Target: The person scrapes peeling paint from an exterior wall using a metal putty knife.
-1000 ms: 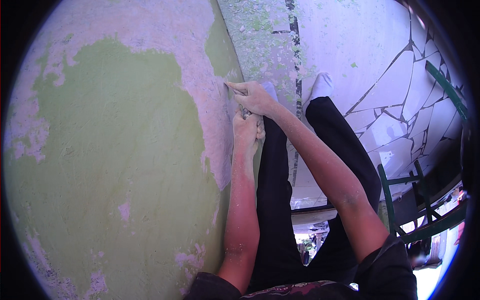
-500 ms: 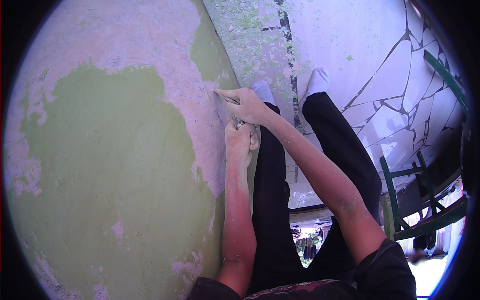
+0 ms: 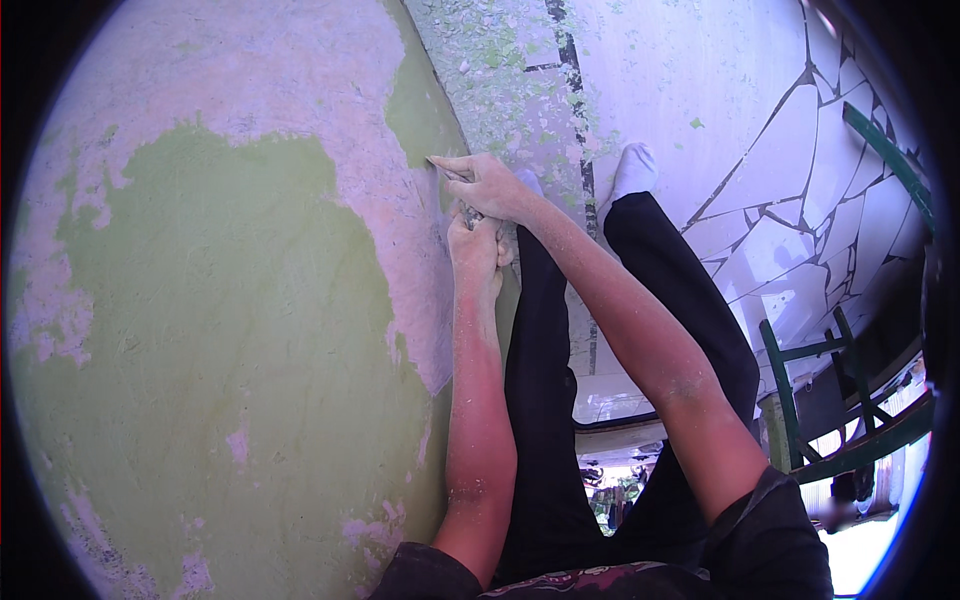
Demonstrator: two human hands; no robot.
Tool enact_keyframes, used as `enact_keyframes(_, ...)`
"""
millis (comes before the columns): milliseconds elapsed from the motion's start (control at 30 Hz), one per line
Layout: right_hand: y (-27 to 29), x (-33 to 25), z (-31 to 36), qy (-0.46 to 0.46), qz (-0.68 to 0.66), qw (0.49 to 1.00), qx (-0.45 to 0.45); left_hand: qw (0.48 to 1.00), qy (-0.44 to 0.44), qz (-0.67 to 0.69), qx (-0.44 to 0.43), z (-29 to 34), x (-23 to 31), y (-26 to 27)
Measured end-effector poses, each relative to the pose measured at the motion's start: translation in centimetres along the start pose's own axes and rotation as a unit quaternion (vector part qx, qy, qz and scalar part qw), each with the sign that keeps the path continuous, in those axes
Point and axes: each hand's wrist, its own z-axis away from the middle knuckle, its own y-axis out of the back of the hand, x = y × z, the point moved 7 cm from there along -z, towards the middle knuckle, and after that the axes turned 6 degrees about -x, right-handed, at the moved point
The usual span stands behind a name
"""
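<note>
On my left stands a wall with green paint (image 3: 240,300), worn through to a pale pinkish layer (image 3: 385,240) in a wide uneven band. My right hand (image 3: 487,188), dusted white, is pressed at the edge of that band with its index finger stretched forward along the wall. Just below it, my left hand (image 3: 475,245) is closed, also coated in dust. Between the two hands shows a bit of a greyish tool (image 3: 470,214), which looks like a scraper. Its blade and handle are mostly hidden by my fingers.
Green and pale paint flakes (image 3: 490,60) litter the floor along the wall's foot. My legs in black trousers (image 3: 665,280) stretch ahead, with white socks (image 3: 636,168). Pale broken-tile flooring (image 3: 770,170) lies to the right, beside a green chair-like frame (image 3: 790,400).
Both hands have moved a little farther away along the wall, still together. The right index fingertip now lies higher, by the green strip at the wall's far edge.
</note>
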Motion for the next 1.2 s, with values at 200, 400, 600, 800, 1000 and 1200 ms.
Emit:
enact_keyframes(200,-0.6,0.7,0.3,0.043,0.005,0.999,0.024,1.0,0.023,-0.015,0.008,0.6,-0.3,0.4)
enact_keyframes(400,0.2,1.8,-0.7,0.004,-0.017,1.0,0.016,0.999,0.028,-0.015,0.005,-0.8,-0.3,0.0)
enact_keyframes(600,0.6,2.7,-1.7,-0.018,0.002,0.999,-0.035,0.999,0.03,-0.025,-0.003,-1.7,-1.2,-0.8)
enact_keyframes(800,-0.4,3.1,-0.2,0.044,0.026,0.994,0.097,1.0,-0.001,-0.011,-0.001,-1.8,-2.2,0.0)
enact_keyframes(1000,-3.2,3.1,4.5,-0.025,-0.062,0.996,0.065,0.997,0.031,-0.041,0.055,2.6,-3.1,2.9)
enact_keyframes(1200,0.0,0.3,8.7,-0.049,-0.109,0.98,0.16,0.998,0.007,-0.067,0.021,6.1,-2.7,-1.1)
